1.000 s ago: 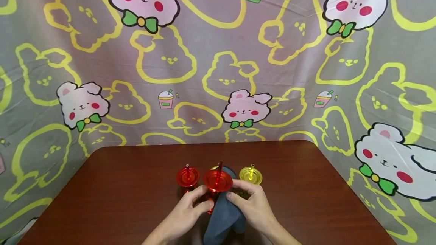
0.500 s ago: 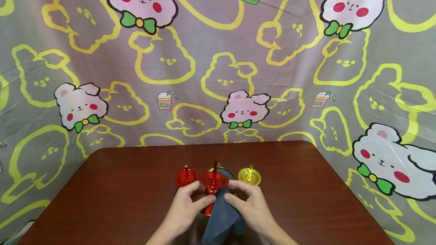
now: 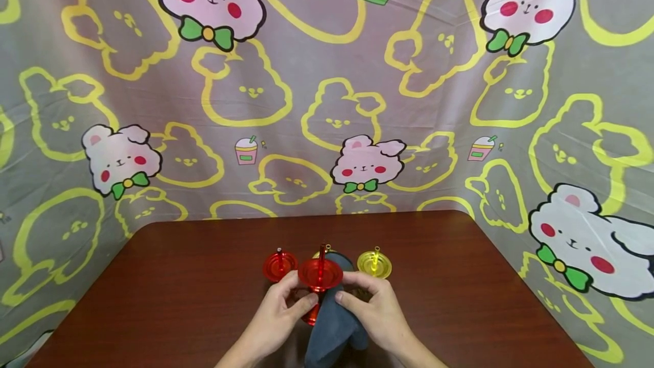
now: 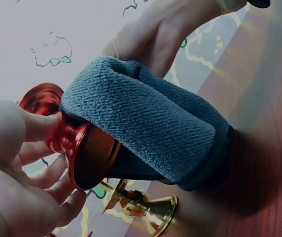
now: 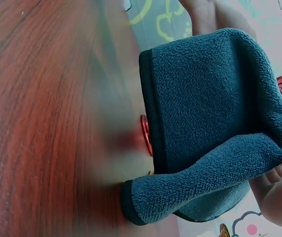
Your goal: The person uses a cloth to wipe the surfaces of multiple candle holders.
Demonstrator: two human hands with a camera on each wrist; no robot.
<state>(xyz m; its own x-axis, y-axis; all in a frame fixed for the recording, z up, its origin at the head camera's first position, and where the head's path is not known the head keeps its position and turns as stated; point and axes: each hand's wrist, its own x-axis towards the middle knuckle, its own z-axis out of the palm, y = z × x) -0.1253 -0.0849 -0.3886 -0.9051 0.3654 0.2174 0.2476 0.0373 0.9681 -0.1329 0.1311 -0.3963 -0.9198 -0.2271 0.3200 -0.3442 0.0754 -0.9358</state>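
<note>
Left hand (image 3: pixel 276 317) fingers pinch the red goblet (image 3: pixel 319 275) stem above the table (image 3: pixel 179 300); right hand (image 3: pixel 380 314) fingers grip a grey cloth (image 3: pixel 332 328) pressed against it at 3 o'clock

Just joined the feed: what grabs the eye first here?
Both hands meet at the near table edge: the left hand grips a red goblet, and the right hand presses a grey cloth against it. Behind stand a second red goblet and a yellow goblet, before a cartoon-bear backdrop.
</note>
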